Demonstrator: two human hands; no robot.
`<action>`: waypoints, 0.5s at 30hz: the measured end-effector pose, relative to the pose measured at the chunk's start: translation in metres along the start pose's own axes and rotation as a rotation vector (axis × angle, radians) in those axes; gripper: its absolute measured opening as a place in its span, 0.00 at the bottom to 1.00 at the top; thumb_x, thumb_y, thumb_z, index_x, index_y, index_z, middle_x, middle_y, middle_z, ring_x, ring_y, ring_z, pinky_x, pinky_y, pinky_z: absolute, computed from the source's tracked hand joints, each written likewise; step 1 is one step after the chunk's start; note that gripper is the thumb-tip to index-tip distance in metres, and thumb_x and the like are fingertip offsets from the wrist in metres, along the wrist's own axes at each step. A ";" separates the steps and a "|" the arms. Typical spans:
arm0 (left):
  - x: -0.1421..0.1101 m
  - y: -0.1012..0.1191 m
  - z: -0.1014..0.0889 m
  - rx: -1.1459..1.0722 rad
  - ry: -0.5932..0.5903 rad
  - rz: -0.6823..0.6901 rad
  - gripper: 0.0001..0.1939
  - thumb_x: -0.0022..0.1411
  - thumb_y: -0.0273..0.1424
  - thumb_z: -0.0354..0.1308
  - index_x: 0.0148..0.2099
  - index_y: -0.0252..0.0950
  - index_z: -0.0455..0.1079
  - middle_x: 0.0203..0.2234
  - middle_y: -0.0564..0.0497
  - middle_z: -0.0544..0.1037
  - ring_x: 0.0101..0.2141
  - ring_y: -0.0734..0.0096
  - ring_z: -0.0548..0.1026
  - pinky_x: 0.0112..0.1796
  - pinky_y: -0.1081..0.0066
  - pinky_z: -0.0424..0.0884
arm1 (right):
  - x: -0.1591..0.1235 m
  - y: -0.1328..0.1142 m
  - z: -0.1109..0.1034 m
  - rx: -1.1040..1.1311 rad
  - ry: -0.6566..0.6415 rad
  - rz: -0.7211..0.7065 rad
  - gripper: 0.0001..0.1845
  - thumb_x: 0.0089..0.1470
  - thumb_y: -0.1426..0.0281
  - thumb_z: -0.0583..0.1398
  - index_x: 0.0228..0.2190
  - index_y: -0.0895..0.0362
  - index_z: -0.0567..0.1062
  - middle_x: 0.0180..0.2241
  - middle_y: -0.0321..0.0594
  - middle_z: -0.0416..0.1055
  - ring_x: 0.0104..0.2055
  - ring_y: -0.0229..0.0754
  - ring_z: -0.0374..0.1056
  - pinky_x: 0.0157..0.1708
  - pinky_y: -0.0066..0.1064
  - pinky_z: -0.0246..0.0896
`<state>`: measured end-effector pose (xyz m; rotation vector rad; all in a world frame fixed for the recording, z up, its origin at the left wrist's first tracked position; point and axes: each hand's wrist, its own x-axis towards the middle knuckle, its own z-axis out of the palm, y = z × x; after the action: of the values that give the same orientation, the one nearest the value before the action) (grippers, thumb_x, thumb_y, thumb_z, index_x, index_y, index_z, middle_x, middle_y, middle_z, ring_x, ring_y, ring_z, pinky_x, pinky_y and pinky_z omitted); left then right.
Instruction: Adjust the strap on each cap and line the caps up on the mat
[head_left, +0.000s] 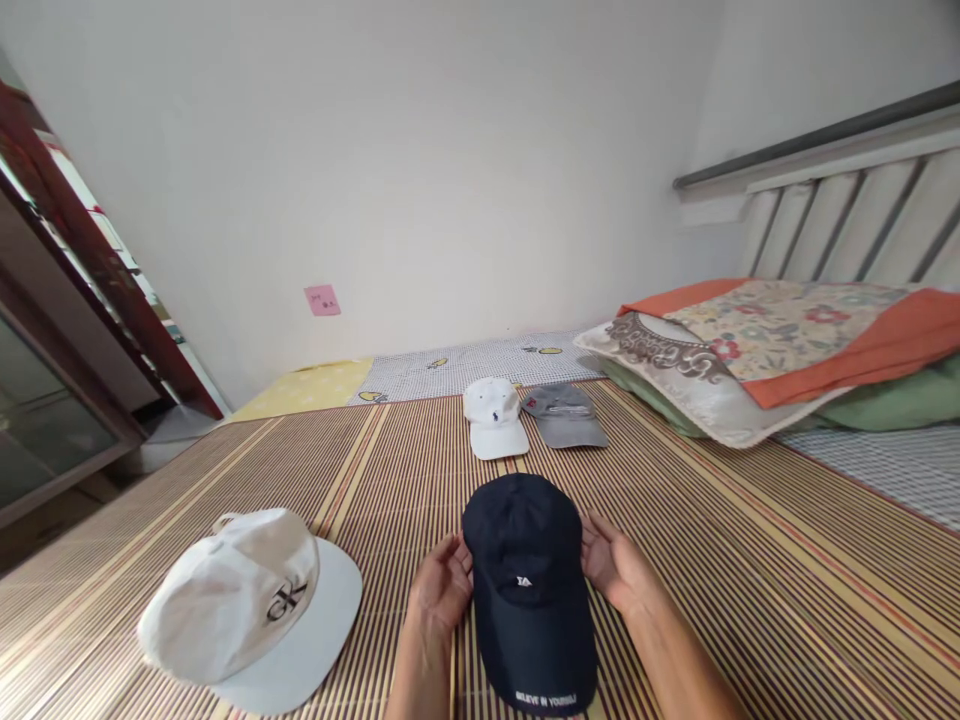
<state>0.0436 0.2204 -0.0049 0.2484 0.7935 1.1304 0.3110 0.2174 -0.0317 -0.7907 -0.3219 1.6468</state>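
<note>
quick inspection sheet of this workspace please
Surface: striped mat.
Job's things: navy cap, brim toward the camera.
Clutter: white CK cap at left; small-logo white cap and grey cap farther back; orange-edged floral fabric at right.
Hands: left hand and right hand at opposite sides of the navy cap; cannot tell whether gripping.
Cables: nothing seen.
Surroundings: pale wall with pink note.

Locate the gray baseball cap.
In the head view, the gray baseball cap lies just right of centre on the striped mat, immediately right of the small white baseball cap and beyond the navy baseball cap.
</note>
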 end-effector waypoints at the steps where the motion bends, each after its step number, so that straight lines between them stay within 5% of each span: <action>1: -0.001 0.000 -0.001 0.018 0.006 -0.015 0.15 0.75 0.26 0.45 0.40 0.33 0.72 0.27 0.44 0.85 0.30 0.65 0.85 0.35 0.70 0.79 | 0.000 0.000 -0.001 0.000 0.008 0.005 0.10 0.63 0.65 0.61 0.31 0.54 0.81 0.39 0.49 0.86 0.52 0.56 0.80 0.52 0.46 0.74; 7: -0.010 -0.014 -0.005 0.104 0.036 -0.058 0.13 0.72 0.25 0.50 0.35 0.32 0.72 0.19 0.47 0.79 0.16 0.70 0.74 0.19 0.75 0.68 | -0.001 0.000 -0.002 -0.012 0.010 0.022 0.11 0.64 0.66 0.60 0.32 0.54 0.81 0.38 0.49 0.86 0.51 0.55 0.80 0.52 0.45 0.74; 15: -0.029 -0.010 -0.014 0.171 0.178 0.234 0.06 0.62 0.21 0.62 0.42 0.32 0.76 0.28 0.44 0.84 0.29 0.67 0.84 0.32 0.73 0.77 | -0.003 0.002 0.001 -0.056 -0.035 -0.015 0.09 0.60 0.66 0.61 0.31 0.53 0.81 0.40 0.49 0.86 0.54 0.57 0.79 0.54 0.48 0.74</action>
<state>0.0357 0.1882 -0.0078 0.3957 1.0417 1.3188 0.3089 0.2142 -0.0309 -0.7999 -0.3988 1.6453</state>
